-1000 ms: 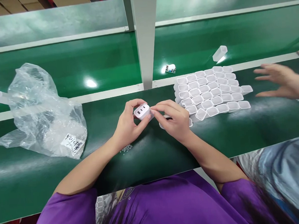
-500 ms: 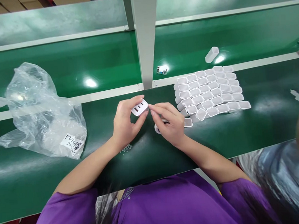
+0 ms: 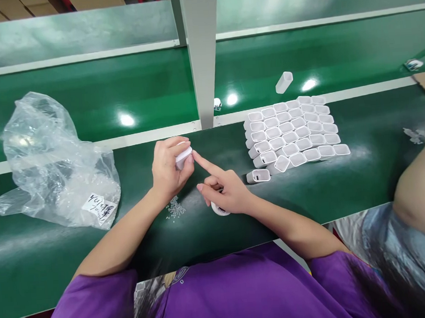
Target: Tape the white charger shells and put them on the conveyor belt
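Note:
My left hand (image 3: 170, 166) is closed around a white charger housing (image 3: 183, 153), with its port face turned mostly out of sight. The tip of my right index finger stretches out to touch the right edge of that housing. Thumb apart and the other fingers partly curled, my right hand (image 3: 227, 189) holds nothing I can see. A round white object with a dark middle (image 3: 221, 210) lies under it, largely covered. Below my left hand is a small scatter of clear bits (image 3: 175, 208) on the green table.
Rows of open white housings (image 3: 293, 130) stand to the right, one single housing (image 3: 258, 176) nearer me. Another housing (image 3: 284, 82) is beyond the rail. A clear plastic bag (image 3: 61, 163) sits left. A metal post (image 3: 202, 59) rises ahead; a person's arm (image 3: 418, 165) is at right.
My left hand has tilted the housing so its ports no longer face me. The right hand went from a pinch at the housing's edge to an extended index finger, and moved lower.

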